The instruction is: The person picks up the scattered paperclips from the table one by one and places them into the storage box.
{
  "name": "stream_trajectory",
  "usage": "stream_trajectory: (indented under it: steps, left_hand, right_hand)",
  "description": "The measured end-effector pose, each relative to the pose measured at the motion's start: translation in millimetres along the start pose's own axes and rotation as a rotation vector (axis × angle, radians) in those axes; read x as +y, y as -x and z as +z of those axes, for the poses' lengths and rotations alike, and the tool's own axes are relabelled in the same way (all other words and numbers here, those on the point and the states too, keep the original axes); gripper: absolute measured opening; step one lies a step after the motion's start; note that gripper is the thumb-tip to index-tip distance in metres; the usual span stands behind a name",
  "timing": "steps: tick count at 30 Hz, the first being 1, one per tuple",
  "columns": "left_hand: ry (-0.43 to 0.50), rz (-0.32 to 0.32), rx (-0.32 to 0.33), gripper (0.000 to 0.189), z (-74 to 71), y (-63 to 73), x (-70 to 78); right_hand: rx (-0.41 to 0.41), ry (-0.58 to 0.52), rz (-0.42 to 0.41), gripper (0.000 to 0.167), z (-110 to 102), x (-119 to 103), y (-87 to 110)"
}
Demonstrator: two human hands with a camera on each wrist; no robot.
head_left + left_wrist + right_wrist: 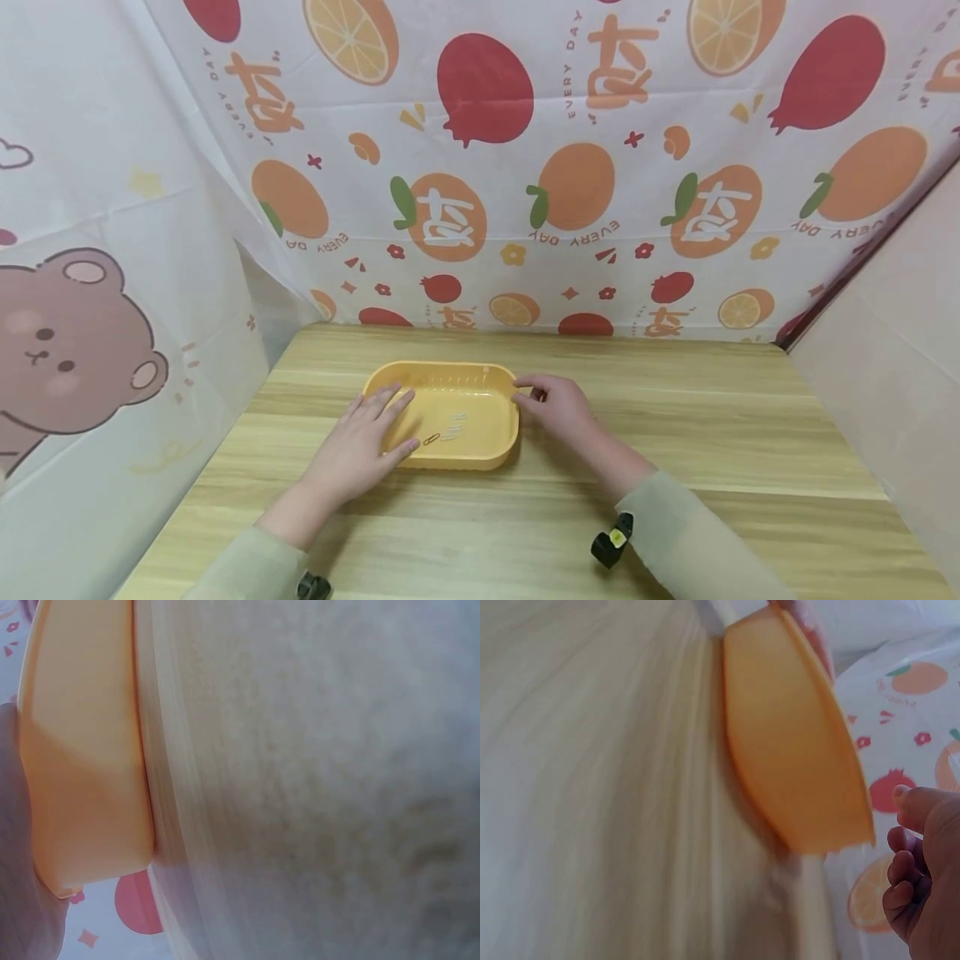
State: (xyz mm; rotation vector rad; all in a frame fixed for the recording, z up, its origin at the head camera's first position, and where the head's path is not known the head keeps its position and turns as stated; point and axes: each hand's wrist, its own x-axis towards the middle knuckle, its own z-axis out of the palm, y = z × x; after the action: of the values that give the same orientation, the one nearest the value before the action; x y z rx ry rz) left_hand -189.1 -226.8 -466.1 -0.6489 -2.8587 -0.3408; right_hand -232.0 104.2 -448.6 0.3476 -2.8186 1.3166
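Note:
A yellow plastic tray (442, 461) lies on the wooden table. In it are an orange-brown paper clip (431, 439) and a few small whitish pieces (453, 427), too small to make out clearly. My left hand (362, 450) lies over the tray's left end, its spread fingers reaching inside past the rim. At the right end, my right hand (557, 403) has its index finger and thumb tips at the rim, apart from each other, and the other fingers curled. In the right wrist view the thumb (922, 808) points toward the tray wall (795, 742); contact is unclear.
Wood-grain table (675, 433) extends around the tray. A fruit-print cloth (487, 208) hangs behind it, a bear-print cloth (75, 350) on the left and a pale panel (885, 350) on the right. Black wrist devices (612, 542) sit at the sleeves.

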Motion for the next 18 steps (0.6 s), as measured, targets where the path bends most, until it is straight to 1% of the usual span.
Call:
stream_trajectory:
  steps: [2, 6, 9, 16, 18]
  left_hand:
    - [-0.002, 0.000, 0.003, 0.077, 0.4, -0.7, 0.1]
    - [-0.003, -0.002, 0.002, 0.077, 0.3, -0.8, 0.4]
    - [-0.001, 0.000, 0.000, 0.077, 0.6, -0.9, 0.7]
    - [-0.002, 0.000, -0.003, 0.077, -0.4, -0.9, 1.3]
    - [0.000, 0.000, 0.000, 0.078, -1.1, -1.0, 1.1]
  right_hand:
    - [0.008, 0.003, -0.006, 0.027, -3.9, 11.1, 3.3]
    - [0.015, 0.006, 0.006, 0.028, -12.2, 31.5, 11.4]
    - [0.014, 0.025, 0.022, 0.028, -19.4, 44.5, 18.8]
    - [0.004, 0.107, 0.058, 0.026, -34.6, 72.3, 40.4]
    - [0.001, 0.109, 0.066, 0.025, -38.3, 78.1, 46.0]
